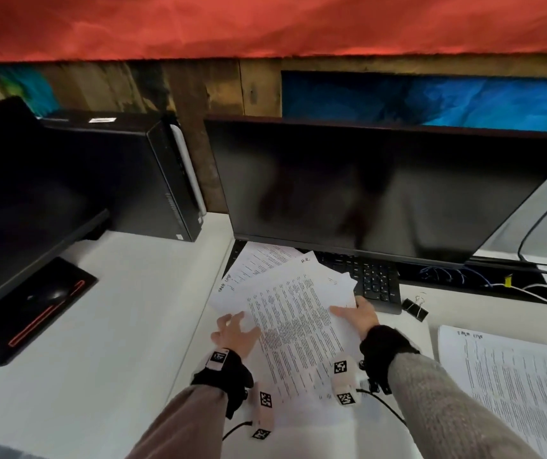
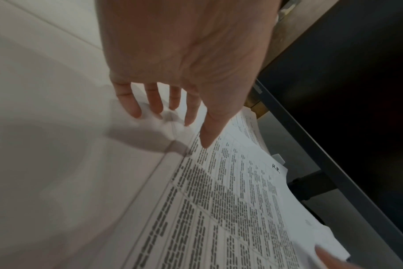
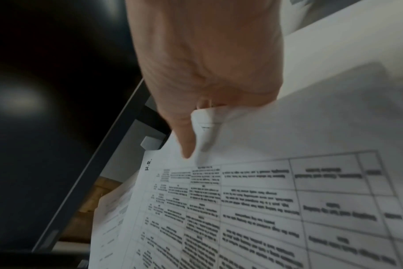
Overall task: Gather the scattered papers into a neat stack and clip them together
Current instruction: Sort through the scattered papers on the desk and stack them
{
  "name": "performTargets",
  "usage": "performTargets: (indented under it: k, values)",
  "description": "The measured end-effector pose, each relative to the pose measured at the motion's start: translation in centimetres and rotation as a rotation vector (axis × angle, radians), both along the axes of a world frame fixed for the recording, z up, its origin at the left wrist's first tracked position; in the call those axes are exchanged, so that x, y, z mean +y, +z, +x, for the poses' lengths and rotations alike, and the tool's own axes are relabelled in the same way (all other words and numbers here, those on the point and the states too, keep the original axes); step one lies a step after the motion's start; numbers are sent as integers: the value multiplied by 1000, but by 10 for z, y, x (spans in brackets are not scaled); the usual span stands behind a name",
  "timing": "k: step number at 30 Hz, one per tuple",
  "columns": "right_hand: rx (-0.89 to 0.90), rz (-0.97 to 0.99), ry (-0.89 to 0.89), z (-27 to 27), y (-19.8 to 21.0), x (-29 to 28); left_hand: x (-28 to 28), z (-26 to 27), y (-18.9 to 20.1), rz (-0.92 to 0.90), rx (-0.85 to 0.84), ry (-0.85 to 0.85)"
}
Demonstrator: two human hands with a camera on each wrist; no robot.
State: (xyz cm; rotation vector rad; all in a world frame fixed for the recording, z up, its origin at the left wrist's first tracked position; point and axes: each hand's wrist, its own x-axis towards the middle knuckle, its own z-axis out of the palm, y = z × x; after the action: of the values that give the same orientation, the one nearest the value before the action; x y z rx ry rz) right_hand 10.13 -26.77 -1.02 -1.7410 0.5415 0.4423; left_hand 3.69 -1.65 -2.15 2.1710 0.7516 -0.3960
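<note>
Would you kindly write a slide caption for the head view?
Both hands gather printed papers before a dark monitor; a black binder clip waits on the white desk.

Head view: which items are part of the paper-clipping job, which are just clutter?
Job:
- fanned papers, right hand pinching their edge
- left hand, fingers spread
- separate sheets at right
- binder clip

Clutter:
- monitor
- keyboard
- desktop tower
- second monitor at left
- loose cables
</note>
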Motion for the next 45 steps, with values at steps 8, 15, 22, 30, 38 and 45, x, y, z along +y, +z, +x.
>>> performTargets:
  k: [8, 15, 22, 30, 38, 45]
  values:
    - [-69, 237, -49, -48, 0, -3, 13, -4, 3, -137, -141, 424]
    - [-4, 407, -80, -100, -8, -26, -11, -14, 15, -567, 75, 422]
    - [24, 514, -79, -116, -7, -15, -12, -24, 29, -524, -146, 350]
    - [232, 372, 101, -119, 6, 23, 24, -50, 72, -365, -421, 126]
    - [258, 665, 239, -111, 42, 63, 68, -56, 141, -365, -642, -18]
    - [-156, 857, -23, -68, 111, 19, 38, -32, 197, -500, -773, -71]
